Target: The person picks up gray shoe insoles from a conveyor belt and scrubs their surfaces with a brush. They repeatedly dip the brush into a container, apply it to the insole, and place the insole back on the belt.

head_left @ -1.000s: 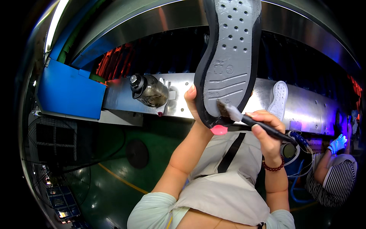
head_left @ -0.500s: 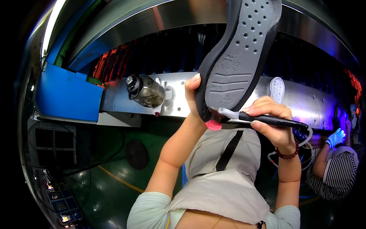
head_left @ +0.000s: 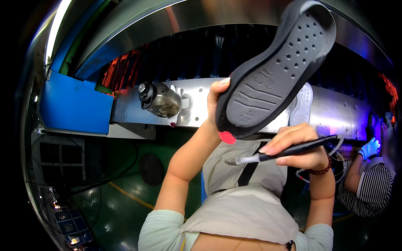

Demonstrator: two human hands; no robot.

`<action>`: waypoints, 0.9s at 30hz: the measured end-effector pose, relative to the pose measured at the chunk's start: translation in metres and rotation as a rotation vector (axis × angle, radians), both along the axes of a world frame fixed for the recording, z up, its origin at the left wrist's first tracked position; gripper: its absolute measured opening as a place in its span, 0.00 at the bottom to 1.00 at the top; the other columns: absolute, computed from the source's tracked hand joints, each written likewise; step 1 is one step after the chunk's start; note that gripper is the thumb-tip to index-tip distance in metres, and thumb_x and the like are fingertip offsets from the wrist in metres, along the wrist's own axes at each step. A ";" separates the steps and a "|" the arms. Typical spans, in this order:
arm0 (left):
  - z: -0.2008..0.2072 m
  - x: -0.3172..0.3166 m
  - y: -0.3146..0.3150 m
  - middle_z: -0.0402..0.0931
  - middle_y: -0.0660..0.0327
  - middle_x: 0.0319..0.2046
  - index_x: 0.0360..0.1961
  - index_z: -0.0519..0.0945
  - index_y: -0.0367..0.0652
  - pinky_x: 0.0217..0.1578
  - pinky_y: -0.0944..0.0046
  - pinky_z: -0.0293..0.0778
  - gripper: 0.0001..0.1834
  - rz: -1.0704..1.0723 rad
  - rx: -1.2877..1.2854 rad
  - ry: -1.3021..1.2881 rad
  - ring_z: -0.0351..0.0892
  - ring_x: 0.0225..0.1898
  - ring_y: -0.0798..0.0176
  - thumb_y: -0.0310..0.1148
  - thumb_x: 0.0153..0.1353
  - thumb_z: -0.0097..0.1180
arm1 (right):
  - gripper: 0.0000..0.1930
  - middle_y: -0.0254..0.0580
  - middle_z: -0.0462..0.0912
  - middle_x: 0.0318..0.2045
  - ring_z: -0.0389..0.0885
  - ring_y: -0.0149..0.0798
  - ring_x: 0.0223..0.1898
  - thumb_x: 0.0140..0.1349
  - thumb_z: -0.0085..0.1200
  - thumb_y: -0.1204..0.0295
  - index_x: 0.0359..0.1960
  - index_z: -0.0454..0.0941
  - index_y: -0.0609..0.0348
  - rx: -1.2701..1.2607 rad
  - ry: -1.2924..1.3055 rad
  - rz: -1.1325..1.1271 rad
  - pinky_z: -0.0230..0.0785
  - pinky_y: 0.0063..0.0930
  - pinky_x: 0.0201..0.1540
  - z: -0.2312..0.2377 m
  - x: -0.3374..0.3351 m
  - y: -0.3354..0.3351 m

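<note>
My left hand (head_left: 215,98) grips a large shoe sole (head_left: 255,98) along its left edge near the heel, thumb up on the rim. The sole has a black rim and a grey inner face with rows of small holes at the toe end. It is tilted, toe to the upper right, and a pink piece (head_left: 227,137) shows at the heel tip. Pinched in my right hand (head_left: 299,146) is a black-handled brush (head_left: 251,159) with a thin tube at its back end. The bristles point left, below the heel and apart from the sole.
A metal bench (head_left: 194,98) runs across in front of me, with a dark bottle (head_left: 165,102) at left and a light sole (head_left: 305,104) behind my right hand. Blue machine housing (head_left: 75,102) and a fan (head_left: 63,167) stand left. A co-worker's gloved hand (head_left: 369,149) is at right.
The brush has come off the heel and moved down, away from the sole. My left hand has swung the sole's toe end to the right. More of the light sole shows.
</note>
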State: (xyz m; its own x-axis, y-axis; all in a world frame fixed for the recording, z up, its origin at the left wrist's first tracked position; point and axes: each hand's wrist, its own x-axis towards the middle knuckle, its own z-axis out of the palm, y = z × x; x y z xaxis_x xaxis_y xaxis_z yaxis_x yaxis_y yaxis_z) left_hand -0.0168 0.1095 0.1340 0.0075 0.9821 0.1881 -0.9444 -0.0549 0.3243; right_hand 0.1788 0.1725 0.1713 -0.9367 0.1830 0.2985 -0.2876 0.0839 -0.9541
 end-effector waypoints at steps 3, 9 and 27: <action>0.011 0.004 -0.003 0.73 0.49 0.41 0.47 0.67 0.32 0.42 0.62 0.72 0.25 -0.041 -0.180 0.045 0.76 0.39 0.57 0.40 0.52 0.42 | 0.10 0.49 0.80 0.32 0.79 0.41 0.37 0.44 0.58 0.82 0.31 0.78 0.65 0.144 0.050 -0.245 0.70 0.27 0.41 0.000 0.001 0.007; 0.013 0.002 -0.009 0.73 0.51 0.41 0.47 0.68 0.35 0.42 0.63 0.71 0.24 -0.172 -0.430 0.244 0.76 0.39 0.59 0.38 0.51 0.45 | 0.10 0.48 0.80 0.32 0.80 0.42 0.35 0.42 0.59 0.81 0.30 0.78 0.65 0.404 -0.047 0.050 0.72 0.29 0.39 0.008 0.007 0.019; 0.016 -0.001 -0.032 0.74 0.52 0.36 0.44 0.71 0.33 0.36 0.67 0.72 0.23 -0.230 -0.707 0.408 0.76 0.33 0.64 0.41 0.52 0.47 | 0.10 0.46 0.80 0.34 0.79 0.43 0.37 0.44 0.57 0.79 0.31 0.78 0.62 0.591 -0.150 0.146 0.72 0.29 0.36 0.017 0.020 0.039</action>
